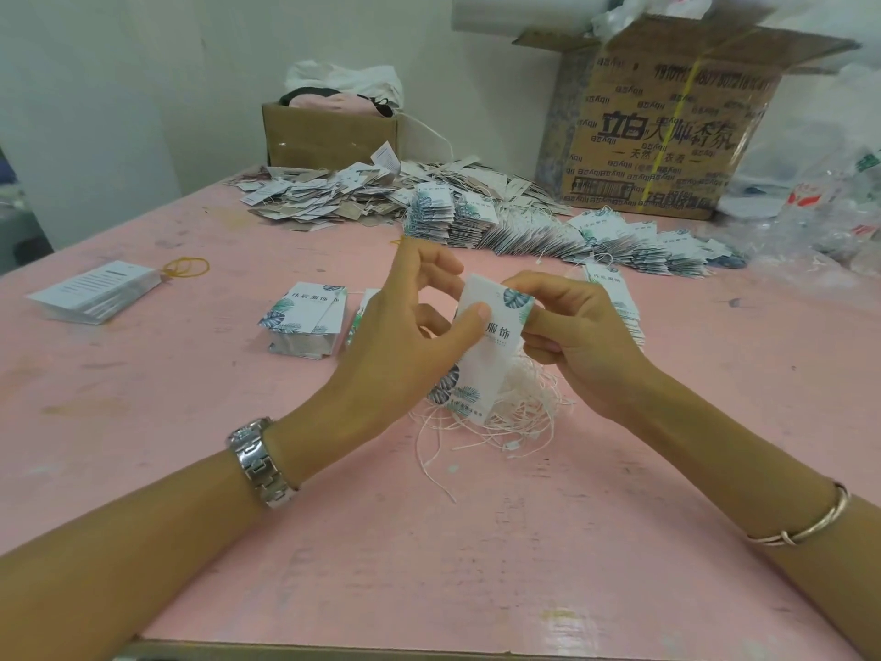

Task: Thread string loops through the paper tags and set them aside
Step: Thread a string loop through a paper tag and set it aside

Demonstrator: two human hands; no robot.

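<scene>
A white paper tag (pixel 491 345) with leaf prints and dark characters is held upright above the pink table (pixel 190 398). My left hand (pixel 410 326) pinches its left edge with the thumb on the face. My right hand (pixel 572 331) pinches its top right corner. Under both hands lies a tangle of white string loops (pixel 505 422). A stack of unthreaded tags (pixel 305 319) sits left of my hands. Threaded tags (pixel 596 240) lie fanned in rows beyond them. I cannot see any string in the held tag.
A stack of text-printed cards (pixel 95 291) with a yellow rubber band (pixel 188 268) lies at the left. A heap of loose tags (pixel 333 193) fills the back. A small carton (pixel 329 131) and a large printed carton (pixel 667 136) stand behind, plastic bags (pixel 820 207) at right.
</scene>
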